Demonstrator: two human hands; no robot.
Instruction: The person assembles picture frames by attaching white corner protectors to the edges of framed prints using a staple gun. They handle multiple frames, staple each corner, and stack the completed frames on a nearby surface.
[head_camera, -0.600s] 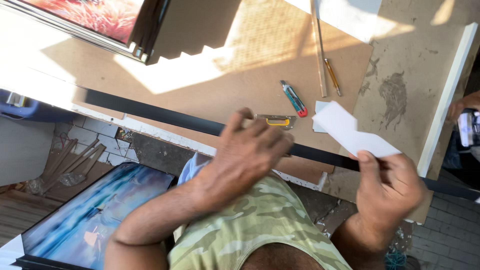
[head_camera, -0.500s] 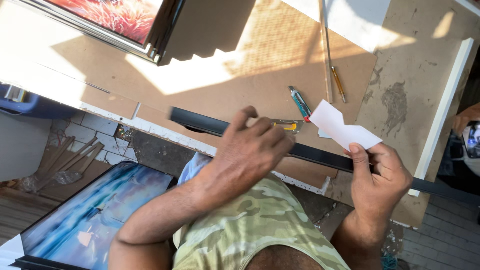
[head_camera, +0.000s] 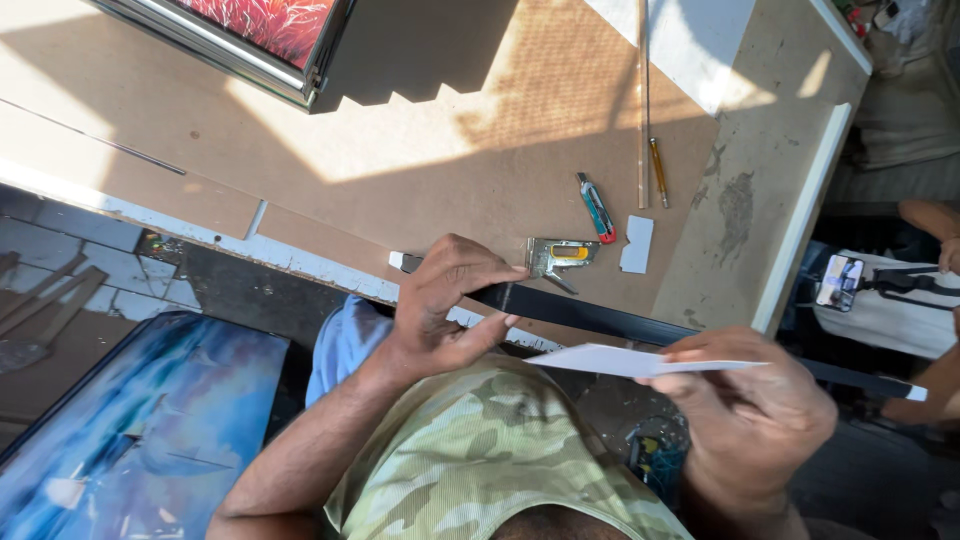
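Presently left hand (head_camera: 445, 310) pinches black strip (head_camera: 610, 320) near its left end at the bench (head_camera: 420, 200) edge; right hand (head_camera: 745, 400) pinches white card (head_camera: 620, 360) flat. Strip looks long, stiff, light: likely steadier gripped mid-length. Card thin, easily creased.

**Hands: both closed, mid-frame**

Left hand (head_camera: 450, 305): forearm angled up from lower left, wrist bent, fingers curled over, thumb pressed underneath. Right hand (head_camera: 752, 405): lower right, back of hand up, fingers pinched together, pointing left.
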